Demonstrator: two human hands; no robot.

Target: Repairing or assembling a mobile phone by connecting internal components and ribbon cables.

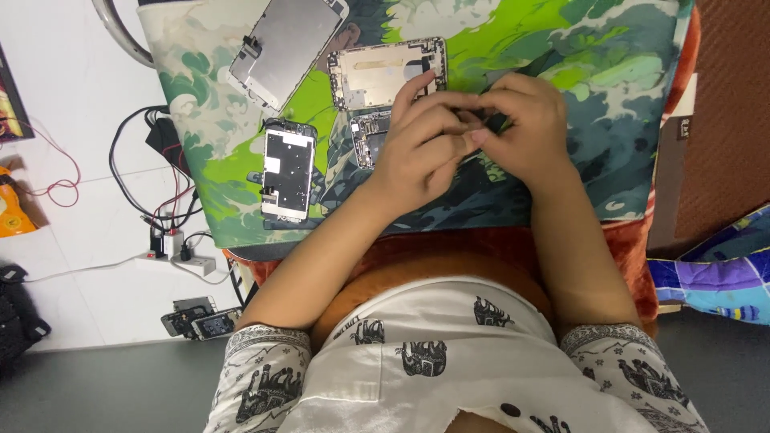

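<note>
A small dark part [480, 120] is pinched between the fingertips of the left hand [417, 148] and right hand [525, 128], just right of the opened phone body [377, 80]; it could be dropped and lost on the patterned mat [593, 104] if the pinch is loosened.

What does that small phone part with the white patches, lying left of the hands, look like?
The small phone part is a flat upright rectangle lying on the green and white patterned mat. Its face looks like dark metal with white patches and silvery edges, and thin dark strips stick out at its top. It lies alone, left of the left hand, which does not touch it.
</note>
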